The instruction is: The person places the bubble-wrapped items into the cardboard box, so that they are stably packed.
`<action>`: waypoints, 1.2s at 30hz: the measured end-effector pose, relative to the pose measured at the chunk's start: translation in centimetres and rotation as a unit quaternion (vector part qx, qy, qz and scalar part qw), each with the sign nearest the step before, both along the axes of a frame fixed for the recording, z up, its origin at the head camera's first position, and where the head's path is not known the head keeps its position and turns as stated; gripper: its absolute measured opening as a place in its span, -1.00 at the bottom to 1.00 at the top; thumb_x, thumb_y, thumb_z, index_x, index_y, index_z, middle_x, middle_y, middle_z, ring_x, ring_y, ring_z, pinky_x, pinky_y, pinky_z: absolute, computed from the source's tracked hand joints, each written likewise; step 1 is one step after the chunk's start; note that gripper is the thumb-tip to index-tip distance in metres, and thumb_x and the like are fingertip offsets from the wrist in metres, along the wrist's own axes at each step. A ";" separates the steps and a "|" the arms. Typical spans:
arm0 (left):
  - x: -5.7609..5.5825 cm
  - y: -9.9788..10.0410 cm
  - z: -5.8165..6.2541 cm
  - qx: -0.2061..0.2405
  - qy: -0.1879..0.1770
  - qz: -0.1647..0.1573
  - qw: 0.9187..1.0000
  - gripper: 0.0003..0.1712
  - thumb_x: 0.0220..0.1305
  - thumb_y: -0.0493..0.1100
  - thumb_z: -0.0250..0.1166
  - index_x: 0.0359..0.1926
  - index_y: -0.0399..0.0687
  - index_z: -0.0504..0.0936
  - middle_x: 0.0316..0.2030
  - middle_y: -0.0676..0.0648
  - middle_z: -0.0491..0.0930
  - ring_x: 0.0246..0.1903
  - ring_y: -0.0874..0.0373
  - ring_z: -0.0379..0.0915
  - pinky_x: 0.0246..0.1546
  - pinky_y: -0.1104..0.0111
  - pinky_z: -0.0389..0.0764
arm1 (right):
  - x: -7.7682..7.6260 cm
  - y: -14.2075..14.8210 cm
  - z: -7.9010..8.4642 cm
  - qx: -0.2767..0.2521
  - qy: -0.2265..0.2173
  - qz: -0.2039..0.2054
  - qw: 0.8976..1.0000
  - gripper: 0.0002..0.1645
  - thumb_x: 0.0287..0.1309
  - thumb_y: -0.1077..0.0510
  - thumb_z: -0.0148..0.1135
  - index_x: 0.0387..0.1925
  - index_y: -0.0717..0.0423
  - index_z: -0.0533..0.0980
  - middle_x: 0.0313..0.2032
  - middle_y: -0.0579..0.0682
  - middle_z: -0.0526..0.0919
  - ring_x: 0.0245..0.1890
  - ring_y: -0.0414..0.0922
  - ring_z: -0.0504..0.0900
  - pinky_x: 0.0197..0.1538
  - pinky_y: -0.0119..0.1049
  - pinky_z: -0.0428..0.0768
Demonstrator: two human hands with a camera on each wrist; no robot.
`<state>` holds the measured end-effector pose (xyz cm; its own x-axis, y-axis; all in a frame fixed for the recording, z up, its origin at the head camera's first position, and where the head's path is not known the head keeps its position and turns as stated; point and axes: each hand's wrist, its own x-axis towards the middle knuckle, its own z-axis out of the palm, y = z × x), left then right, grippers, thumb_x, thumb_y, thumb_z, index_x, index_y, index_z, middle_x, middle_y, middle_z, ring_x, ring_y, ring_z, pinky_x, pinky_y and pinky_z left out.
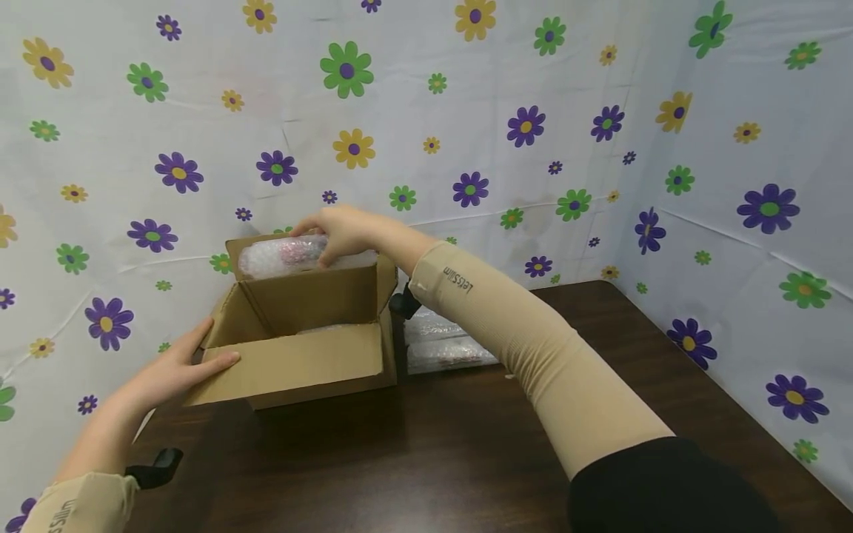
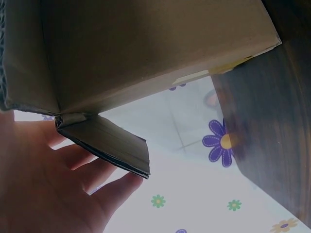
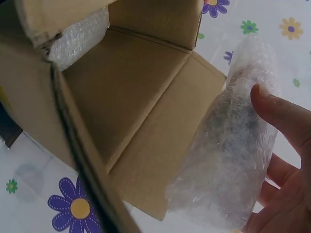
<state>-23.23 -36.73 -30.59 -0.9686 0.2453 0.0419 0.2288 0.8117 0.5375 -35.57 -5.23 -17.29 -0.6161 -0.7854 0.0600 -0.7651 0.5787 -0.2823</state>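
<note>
The beige sleeve on your right arm (image 1: pixel 493 311) carries "LetsSlim" in dark print, upside down in the head view; your left sleeve (image 1: pixel 83 500) bears similar lettering, its start cut off by the picture's edge, with "Slim" readable. You have a bubble-wrapped bundle (image 1: pixel 266 257) in your right hand (image 1: pixel 343 231): rounded, longer than it is wide, its cloudy plastic letting blurred pinkish-red and darker bluish patches through. What lies inside is too hazy to tell.

Your right fingers are clamped on it, thumb pressed to one side and the rest round the other. The bundle is at the back of the cardboard box (image 1: pixel 313 300), beside the raised rear flap (image 1: pixel 235 248); you cannot tell from these views whether the two touch.

Your left hand (image 1: pixel 172 371) is at the box's left front corner, thumb on the front flap (image 1: pixel 300 363). The left wrist view shows those fingers spread apart and fairly straight, touching a side flap (image 2: pixel 109 138) from outside. More bubble wrap (image 3: pixel 80 41) shows inside the box, and wrapped packs (image 1: pixel 446 354) lie to its right on your dark brown desk (image 1: pixel 433 444).
</note>
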 end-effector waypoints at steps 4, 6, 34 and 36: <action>-0.1 0.0 -0.2 0.004 0.003 0.000 1.000 0.10 0.38 0.11 0.16 0.47 -0.37 -0.38 0.41 -0.56 -0.34 0.35 -0.55 -0.39 0.18 -0.42 -0.14 | -0.5 -0.8 -0.6 -0.006 -0.021 -0.007 1.000 -0.16 0.08 0.18 0.42 0.39 -0.17 0.31 0.33 -0.05 0.38 0.28 -0.15 0.36 0.17 -0.35 0.44; -0.1 -0.1 -0.3 0.004 0.003 0.002 1.000 0.10 0.37 0.11 0.16 0.48 -0.36 -0.38 0.41 -0.55 -0.34 0.35 -0.54 -0.39 0.18 -0.41 -0.14 | -0.7 -1.2 -0.9 -0.009 -0.034 -0.009 0.999 -0.13 0.08 0.21 0.41 0.41 -0.15 0.29 0.35 -0.05 0.36 0.29 -0.14 0.35 0.15 -0.37 0.45; -0.1 0.1 0.0 0.005 -0.004 0.013 1.000 0.12 0.36 0.15 0.17 0.49 -0.31 -0.38 0.42 -0.52 -0.34 0.36 -0.52 -0.39 0.19 -0.41 -0.13 | -2.0 -3.3 -4.1 -0.013 -0.095 -0.035 0.995 -0.16 0.12 0.32 0.31 0.39 -0.24 0.31 0.39 -0.07 0.27 0.35 -0.10 0.27 -0.10 -0.42 0.50; -0.1 0.0 -0.1 0.006 -0.004 0.014 1.000 0.11 0.36 0.14 0.16 0.49 -0.31 -0.38 0.42 -0.53 -0.34 0.36 -0.52 -0.38 0.19 -0.41 -0.13 | -2.0 -3.3 -4.3 -0.016 -0.097 -0.034 0.995 -0.16 0.11 0.32 0.32 0.39 -0.23 0.32 0.40 -0.07 0.27 0.36 -0.10 0.27 -0.10 -0.42 0.50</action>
<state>-23.31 -36.69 -30.69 -0.9755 0.2172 0.0364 0.2011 0.8115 0.5487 -37.57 -8.48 -21.58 -0.6706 -0.7407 -0.0406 -0.6538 0.6159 -0.4396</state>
